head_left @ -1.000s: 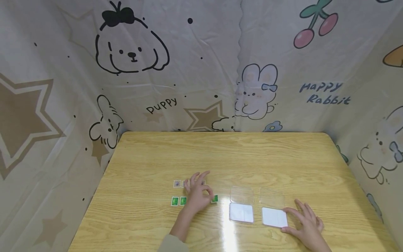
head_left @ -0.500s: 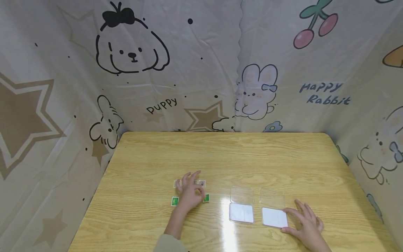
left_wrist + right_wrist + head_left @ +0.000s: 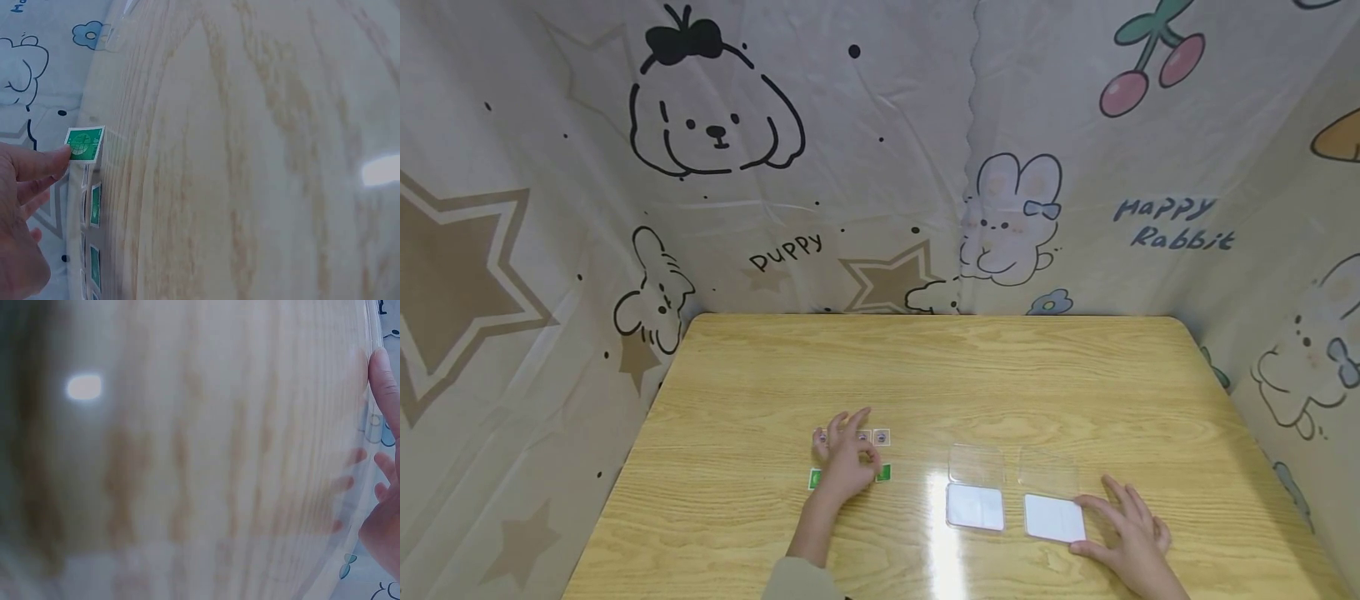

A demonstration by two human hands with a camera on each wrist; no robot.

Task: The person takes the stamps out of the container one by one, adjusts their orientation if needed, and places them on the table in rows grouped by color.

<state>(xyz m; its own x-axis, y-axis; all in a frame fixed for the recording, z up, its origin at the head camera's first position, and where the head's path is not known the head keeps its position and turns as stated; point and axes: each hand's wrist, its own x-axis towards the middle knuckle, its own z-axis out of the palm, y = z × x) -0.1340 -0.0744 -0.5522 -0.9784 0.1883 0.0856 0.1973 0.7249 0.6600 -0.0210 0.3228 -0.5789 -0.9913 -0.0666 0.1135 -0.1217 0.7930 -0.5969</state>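
My left hand (image 3: 846, 471) pinches a small green stamp (image 3: 85, 145) between thumb and index finger; the other fingers spread above the stamp rows. It hangs over a row of green stamps (image 3: 95, 205), partly covering them. Behind is a row of pale stamps (image 3: 882, 437) with dark purplish pictures, some hidden by the hand. On the right, my right hand (image 3: 1131, 537) holds the right side of a flat clear case (image 3: 1054, 518) with a white base, thumb and index finger at its corners. Its transparent lid (image 3: 1047, 469) lies opened away from me.
Left of the held case lies a second clear case (image 3: 974, 507) with white inside, its transparent lid (image 3: 976, 463) folded back. All rests on a wood-grain table (image 3: 940, 367). Printed cloth (image 3: 880, 167) hangs behind and at both sides.
My left hand has moved leftward along the green row, carrying the green stamp with it. The right hand and the cases stay where they were.
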